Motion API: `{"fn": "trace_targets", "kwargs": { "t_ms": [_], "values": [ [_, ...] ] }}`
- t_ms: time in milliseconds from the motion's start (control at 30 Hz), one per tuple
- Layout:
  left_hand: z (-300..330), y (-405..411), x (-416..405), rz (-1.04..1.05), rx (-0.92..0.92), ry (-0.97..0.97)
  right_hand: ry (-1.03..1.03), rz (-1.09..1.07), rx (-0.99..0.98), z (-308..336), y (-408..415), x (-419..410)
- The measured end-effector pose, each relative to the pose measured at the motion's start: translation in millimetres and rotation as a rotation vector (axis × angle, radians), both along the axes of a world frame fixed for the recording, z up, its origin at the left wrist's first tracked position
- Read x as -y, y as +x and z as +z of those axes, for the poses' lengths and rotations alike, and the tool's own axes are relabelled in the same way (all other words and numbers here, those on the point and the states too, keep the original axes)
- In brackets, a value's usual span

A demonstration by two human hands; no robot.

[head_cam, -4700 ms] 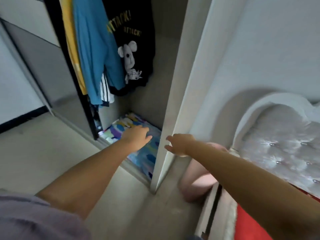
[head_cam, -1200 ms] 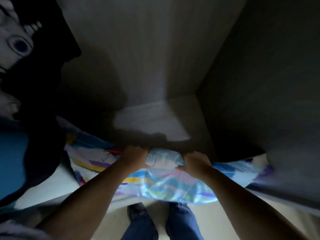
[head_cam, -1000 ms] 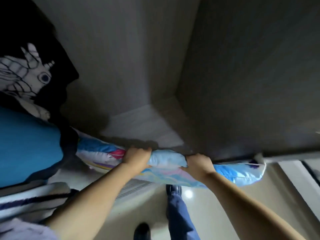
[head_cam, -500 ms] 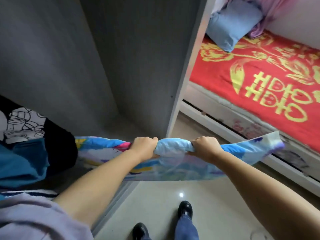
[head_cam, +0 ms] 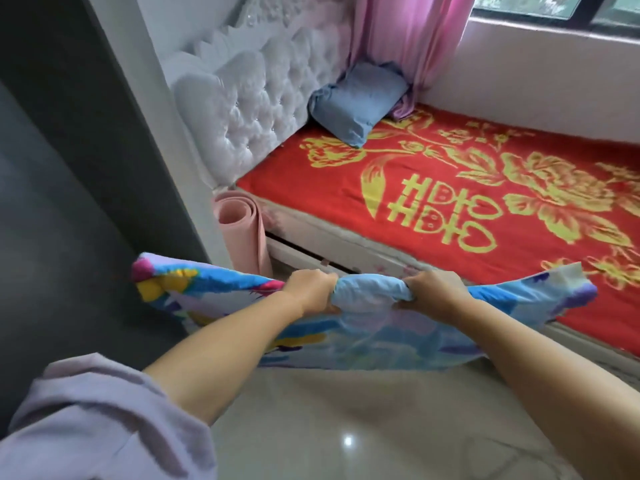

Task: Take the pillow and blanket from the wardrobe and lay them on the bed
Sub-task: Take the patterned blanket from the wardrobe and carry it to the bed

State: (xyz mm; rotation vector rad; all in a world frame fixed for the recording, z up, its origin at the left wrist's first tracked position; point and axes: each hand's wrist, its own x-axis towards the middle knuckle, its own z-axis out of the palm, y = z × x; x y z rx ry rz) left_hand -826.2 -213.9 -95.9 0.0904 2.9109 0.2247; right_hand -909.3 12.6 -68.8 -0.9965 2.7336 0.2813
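I hold a folded blanket (head_cam: 374, 336) with a bright blue, purple and yellow print in front of me, above the floor. My left hand (head_cam: 310, 289) and my right hand (head_cam: 431, 292) both grip its bunched top edge, close together, and the rest hangs below and sags to both sides. The bed (head_cam: 450, 202), covered in a red sheet with gold flowers, lies just beyond the blanket to the right. A blue pillow (head_cam: 356, 102) leans in the bed's far corner against the white tufted headboard (head_cam: 256, 98).
The grey wardrobe side panel (head_cam: 69, 168) stands at the left. A rolled pink mat (head_cam: 242, 233) is propped between the wardrobe and the bed. A pink curtain (head_cam: 405, 39) hangs under the window behind the pillow. Glossy beige floor (head_cam: 346, 427) lies below.
Both hands took hold of the blanket on the wardrobe floor, lifted it out, and I turned right. The blanket now hangs in front of the bed instead of inside the wardrobe.
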Motion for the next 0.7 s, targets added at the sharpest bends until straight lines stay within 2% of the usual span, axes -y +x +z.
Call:
{"fn": "trace_targets", "kwargs": {
  "t_ms": [133, 267, 500, 700],
  "values": [
    [12.7, -49.9, -59.0, 0.023, -0.024, 0.04, 0.039, -0.017, -0.051, 24.4, -54.8, -53.6],
    [29.7, -102.4, -78.8, 0.07, -0.04, 0.106, 0.103, -0.001, -0.115, 48.9, -115.4, -66.0],
    [42.3, -223.0, -52.8, 0.081, -0.12, 0.09, 0.148, 0.048, -0.203, 80.6, -238.6, -34.7],
    [69.5, -350.6, -12.2, 0.07, -0.159, 0.153, 0.141, 0.027, -0.257, 107.4, -365.9, 4.3]
  ]
}}
